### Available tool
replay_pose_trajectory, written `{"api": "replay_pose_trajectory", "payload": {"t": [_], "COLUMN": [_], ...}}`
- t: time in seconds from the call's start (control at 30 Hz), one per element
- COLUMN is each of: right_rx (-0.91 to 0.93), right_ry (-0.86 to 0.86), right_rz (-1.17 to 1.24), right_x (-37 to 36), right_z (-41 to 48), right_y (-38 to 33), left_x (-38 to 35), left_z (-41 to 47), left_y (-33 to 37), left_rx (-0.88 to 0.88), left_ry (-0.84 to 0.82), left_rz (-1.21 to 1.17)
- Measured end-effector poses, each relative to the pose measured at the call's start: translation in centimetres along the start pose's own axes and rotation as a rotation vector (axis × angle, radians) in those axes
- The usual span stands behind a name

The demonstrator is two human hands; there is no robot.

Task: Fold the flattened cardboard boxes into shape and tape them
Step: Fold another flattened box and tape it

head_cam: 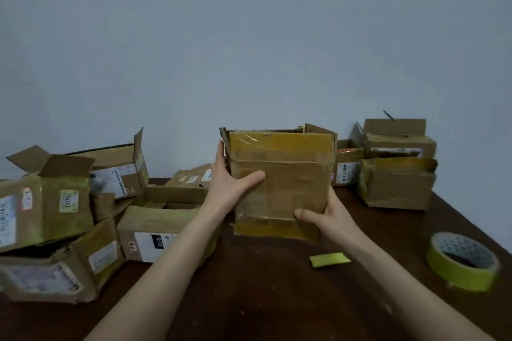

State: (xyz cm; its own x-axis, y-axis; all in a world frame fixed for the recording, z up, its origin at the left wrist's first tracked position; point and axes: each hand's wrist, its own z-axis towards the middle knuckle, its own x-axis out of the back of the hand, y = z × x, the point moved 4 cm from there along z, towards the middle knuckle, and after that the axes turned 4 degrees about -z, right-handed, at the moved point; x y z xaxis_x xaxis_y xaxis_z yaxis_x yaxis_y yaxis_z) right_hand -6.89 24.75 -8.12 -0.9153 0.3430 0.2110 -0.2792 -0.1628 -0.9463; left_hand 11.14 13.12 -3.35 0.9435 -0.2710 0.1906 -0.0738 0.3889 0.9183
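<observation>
Dark table (263, 299) | worn, yellow-taped box (279, 183) upright | left hand (230, 183), right hand (329, 219) grip sides

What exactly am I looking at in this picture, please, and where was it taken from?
There is no machine here: a person works with bare hands. The single picture comes from a wide-angle camera worn on the person's head, looking forward and down. The left hand and right hand hold an upright cardboard box between them, thumbs on its near face. Old yellowish tape covers its upper and lower edges. Below is a dark table. A pile of used boxes lies at the left, and stacked boxes stand at the far right. A roll of yellow tape and a short tape strip lie near the right arm.
</observation>
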Motion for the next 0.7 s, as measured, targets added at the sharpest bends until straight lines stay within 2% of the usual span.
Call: {"api": "replay_pose_trajectory", "payload": {"t": [0.1, 0.23, 0.33, 0.5, 0.7], "right_rx": [0.079, -0.039, -0.113, 0.27, 0.33], "right_ry": [0.038, -0.025, 0.026, 0.204, 0.116], "right_rz": [-0.24, -0.52, -0.508, -0.339, -0.406], "right_x": [-0.4, -1.2, -0.6, 0.1, -0.3], "right_z": [-2.1, -3.4, -3.4, -3.1, -1.9], "right_y": [1.4, 4.0, 4.2, 0.5, 0.2], "left_x": [0.2, 1.0, 1.3, 1.7, 0.2], "left_z": [-2.8, -6.1, -6.8, -5.8, -5.0], "left_y": [-0.7, -4.8, -5.4, -3.8, -4.0], "left_rx": [-0.002, 0.152, 0.132, -0.037, -0.022], "left_ry": [-0.047, -0.141, -0.133, -0.061, -0.055], "left_rz": [-0.073, -0.073, -0.012, -0.062, -0.026]}}
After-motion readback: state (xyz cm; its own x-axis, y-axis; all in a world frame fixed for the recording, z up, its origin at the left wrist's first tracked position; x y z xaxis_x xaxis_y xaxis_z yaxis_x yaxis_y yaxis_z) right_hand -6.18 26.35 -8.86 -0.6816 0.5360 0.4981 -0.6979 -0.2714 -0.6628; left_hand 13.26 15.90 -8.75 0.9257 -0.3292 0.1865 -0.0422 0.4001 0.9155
